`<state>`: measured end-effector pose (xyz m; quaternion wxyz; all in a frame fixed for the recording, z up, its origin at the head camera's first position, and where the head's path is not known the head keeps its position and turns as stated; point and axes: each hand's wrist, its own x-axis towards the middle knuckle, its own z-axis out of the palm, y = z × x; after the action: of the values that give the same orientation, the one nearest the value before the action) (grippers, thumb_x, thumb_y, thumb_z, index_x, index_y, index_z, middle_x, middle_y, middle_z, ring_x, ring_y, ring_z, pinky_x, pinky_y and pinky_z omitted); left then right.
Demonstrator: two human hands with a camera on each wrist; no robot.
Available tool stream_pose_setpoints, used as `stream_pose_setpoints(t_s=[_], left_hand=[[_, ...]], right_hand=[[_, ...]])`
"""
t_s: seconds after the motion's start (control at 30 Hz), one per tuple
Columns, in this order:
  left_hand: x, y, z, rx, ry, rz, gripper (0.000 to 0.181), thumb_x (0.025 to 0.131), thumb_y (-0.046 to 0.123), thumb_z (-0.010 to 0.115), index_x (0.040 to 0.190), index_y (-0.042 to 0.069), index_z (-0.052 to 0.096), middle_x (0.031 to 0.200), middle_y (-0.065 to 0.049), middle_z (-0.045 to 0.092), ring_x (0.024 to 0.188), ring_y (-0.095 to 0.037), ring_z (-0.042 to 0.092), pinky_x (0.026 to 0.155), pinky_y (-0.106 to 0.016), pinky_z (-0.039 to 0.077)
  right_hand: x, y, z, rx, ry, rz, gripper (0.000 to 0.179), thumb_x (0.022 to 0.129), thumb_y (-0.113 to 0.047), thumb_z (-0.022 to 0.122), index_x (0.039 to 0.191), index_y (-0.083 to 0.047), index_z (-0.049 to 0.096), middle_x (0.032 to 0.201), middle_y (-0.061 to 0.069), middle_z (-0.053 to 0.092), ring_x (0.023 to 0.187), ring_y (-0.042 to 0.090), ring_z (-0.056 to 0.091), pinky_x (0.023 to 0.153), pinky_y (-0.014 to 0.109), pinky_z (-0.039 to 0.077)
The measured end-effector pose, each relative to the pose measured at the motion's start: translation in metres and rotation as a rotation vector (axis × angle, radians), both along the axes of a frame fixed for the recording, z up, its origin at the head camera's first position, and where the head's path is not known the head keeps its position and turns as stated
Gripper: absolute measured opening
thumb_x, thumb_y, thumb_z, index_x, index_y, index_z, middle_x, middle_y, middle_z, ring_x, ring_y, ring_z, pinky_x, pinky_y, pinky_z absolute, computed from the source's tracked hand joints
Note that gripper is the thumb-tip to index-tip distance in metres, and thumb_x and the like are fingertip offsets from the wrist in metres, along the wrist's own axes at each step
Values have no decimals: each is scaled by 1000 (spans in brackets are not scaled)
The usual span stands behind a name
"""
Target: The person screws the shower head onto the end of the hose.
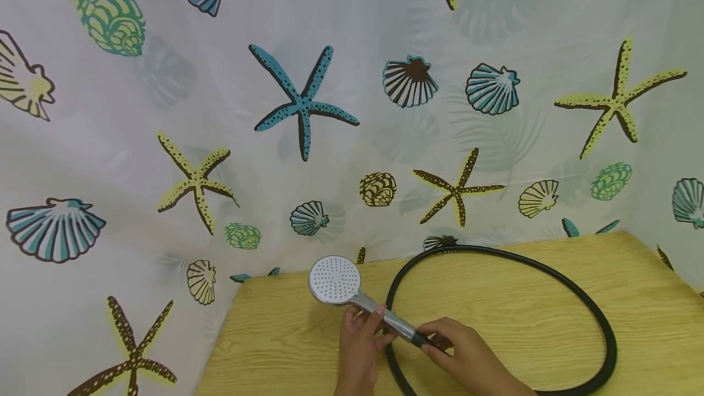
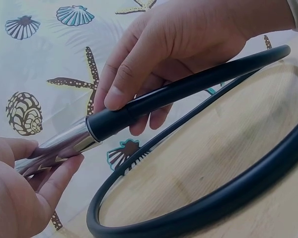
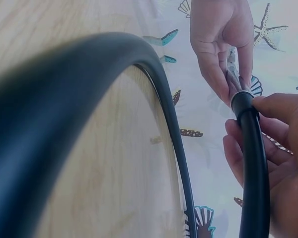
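A chrome hand shower head (image 1: 335,280) with a round, pale spray face tilts up and left above the table. My left hand (image 1: 357,338) grips its silver handle (image 2: 64,144), thumb on one side and fingers on the other. At the handle's lower end sits the black collar of a shower hose (image 2: 188,85). My right hand (image 1: 459,347) pinches that collar between thumb and fingers, as the right wrist view shows close up. Collar and handle meet end to end, with a thin silver rim (image 2: 93,130) at the joint.
The black hose curves in a wide loop (image 1: 594,310) over the light wooden table (image 1: 275,335). Behind the table hangs a white curtain (image 1: 352,109) printed with shells and starfish. It also runs along the left and right sides.
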<state>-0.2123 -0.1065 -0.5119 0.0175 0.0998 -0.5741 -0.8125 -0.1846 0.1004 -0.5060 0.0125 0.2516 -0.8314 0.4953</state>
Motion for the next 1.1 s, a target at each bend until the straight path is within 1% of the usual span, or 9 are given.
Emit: stream_pose_setpoints(t_s=[0.13,0.3,0.4,0.5,0.57,0.67,0.77,0.93,1.1], left_hand=[[2,0,1,6,11,-8,53,99,15,65,140,-1,37,121,-15,64,96,-16,70,80,-34,65],[2,0,1,10,24,-6,53,99,12,63,143,-2,37,125,-17,64,97,-16,70,80,-34,65],[2,0,1,22,39,-8,50,99,11,63,141,-2,38,121,-14,65,98,-17,70,80,-35,65],[1,0,0,34,59,-15,48,99,10,63,139,-3,40,116,-11,66,99,-19,71,82,-38,65],[1,-1,0,45,67,-22,47,99,10,63,138,-3,40,115,-10,66,101,-21,72,85,-40,65],[1,-1,1,58,66,-34,47,99,10,62,140,-2,40,117,-10,65,105,-24,72,88,-43,64],[2,-1,2,57,59,-45,49,100,11,61,143,-1,39,121,-13,64,108,-25,71,91,-44,63],[3,-1,5,55,55,-56,51,101,11,59,146,0,38,124,-14,63,109,-25,71,92,-43,63],[3,-1,8,47,49,-68,51,101,10,57,147,0,37,124,-13,63,111,-24,70,93,-42,62]], right_hand=[[-1,0,-1,-11,-21,11,28,99,-29,65,123,-14,67,114,0,70,87,2,67,78,22,60],[-2,1,-4,-11,-47,24,30,101,-32,63,124,-14,67,117,2,71,89,9,71,77,21,59],[-3,1,-4,-4,-58,33,32,101,-33,61,125,-13,66,118,3,71,89,13,72,76,20,59],[-4,2,-5,0,-79,38,32,102,-34,60,126,-15,66,117,2,72,89,14,71,75,20,58],[-5,2,-5,0,-97,42,32,102,-35,60,126,-16,66,116,0,72,89,15,71,75,19,57],[-5,3,-6,-17,-121,53,32,102,-35,59,127,-16,66,115,1,72,89,15,71,73,19,56],[-5,3,-6,-37,-137,69,31,103,-33,57,127,-15,65,112,4,72,88,11,68,70,19,55],[-5,5,-7,-51,-157,94,32,105,-32,54,129,-14,64,108,8,72,84,9,65,69,20,54],[-5,6,-8,-42,-177,104,34,106,-34,51,131,-14,63,112,8,71,87,10,67,73,21,56]])
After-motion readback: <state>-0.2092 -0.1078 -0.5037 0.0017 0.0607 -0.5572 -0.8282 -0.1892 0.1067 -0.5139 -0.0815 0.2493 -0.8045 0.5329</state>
